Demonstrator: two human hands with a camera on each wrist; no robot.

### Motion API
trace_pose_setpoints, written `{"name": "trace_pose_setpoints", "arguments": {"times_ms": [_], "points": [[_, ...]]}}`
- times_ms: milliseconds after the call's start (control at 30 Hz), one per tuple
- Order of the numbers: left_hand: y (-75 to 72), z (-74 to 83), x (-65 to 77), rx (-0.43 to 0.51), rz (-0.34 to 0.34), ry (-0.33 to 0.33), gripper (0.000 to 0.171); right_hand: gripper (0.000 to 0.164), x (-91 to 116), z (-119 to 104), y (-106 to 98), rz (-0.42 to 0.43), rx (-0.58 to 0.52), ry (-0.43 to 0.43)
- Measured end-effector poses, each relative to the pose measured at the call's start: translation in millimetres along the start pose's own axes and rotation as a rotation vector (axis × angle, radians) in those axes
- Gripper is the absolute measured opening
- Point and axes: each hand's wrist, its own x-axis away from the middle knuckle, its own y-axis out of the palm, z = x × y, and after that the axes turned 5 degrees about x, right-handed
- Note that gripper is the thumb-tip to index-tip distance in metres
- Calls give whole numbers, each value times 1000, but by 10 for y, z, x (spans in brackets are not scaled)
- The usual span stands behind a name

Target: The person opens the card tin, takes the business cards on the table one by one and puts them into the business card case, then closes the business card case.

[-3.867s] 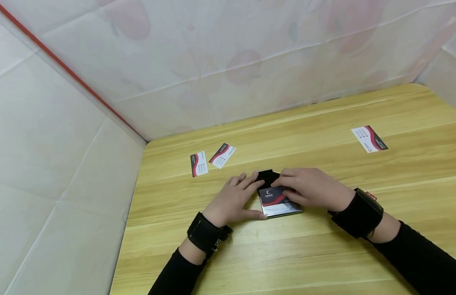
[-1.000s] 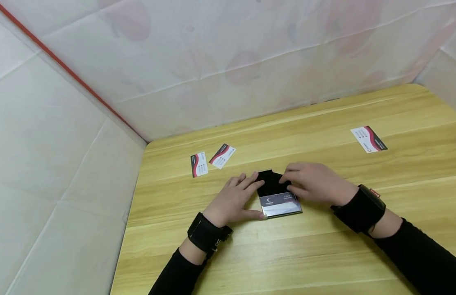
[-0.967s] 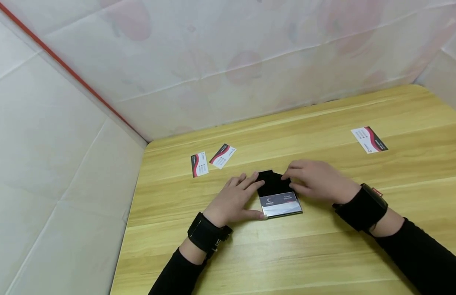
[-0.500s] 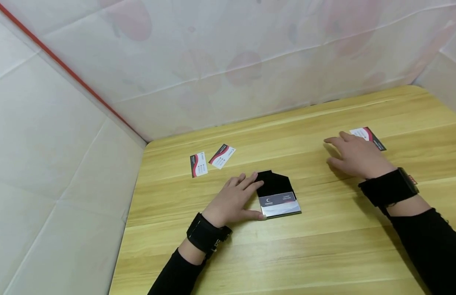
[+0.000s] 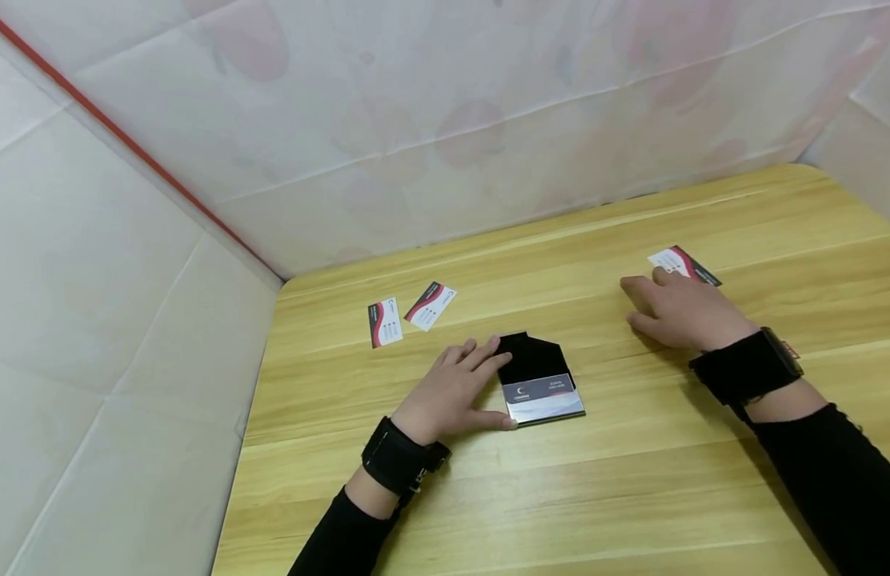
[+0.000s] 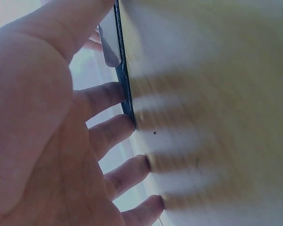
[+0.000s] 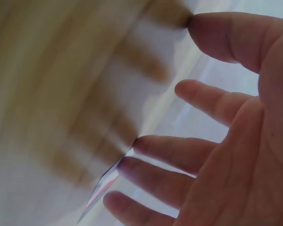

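Note:
A business card holder [image 5: 542, 411] lies on the table, its black flap [image 5: 535, 360] folded back and a dark-and-white business card [image 5: 535, 390] showing in its pocket. My left hand [image 5: 445, 396] rests along the holder's left side, thumb at the near corner and fingers spread by the flap; the left wrist view shows fingertips against the holder's dark edge [image 6: 126, 87]. Farther right, my right hand [image 5: 686, 312] presses fingertips on a loose business card [image 5: 693, 268], partly hidden beneath them. In the right wrist view this card [image 7: 98, 193] lies under nearly straight fingers, its edge slightly raised.
Two more business cards, one upright [image 5: 385, 322] and one slanted [image 5: 430, 306], lie flat beyond my left hand. The wooden table [image 5: 560, 496] meets a pale patterned sheet [image 5: 445, 160] at the back and a white panel [image 5: 114, 336] on the left.
My right hand has left the holder's flap and reached right to the loose card. That card has since slid a little left under its fingers. My left hand has stayed by the holder.

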Motion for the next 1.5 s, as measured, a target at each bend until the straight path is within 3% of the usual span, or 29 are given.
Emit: {"name": "trace_pose_setpoints", "arguments": {"times_ms": [400,633,867,1200,1500], "points": [[4,15,-6,-7,5,7,93,51,13,-439,55,48,-76,-229],[-4,21,5,-1,-1,5,93,41,25,-602,49,89,-67,-288],[-2,12,-7,2,3,-5,93,38,-13,-631,68,157,-32,-349],[-2,34,-4,15,3,-2,93,43,0,-508,49,186,-27,-225],[7,46,-16,11,8,2,93,56,-9,-374,36,113,9,-99]]}}
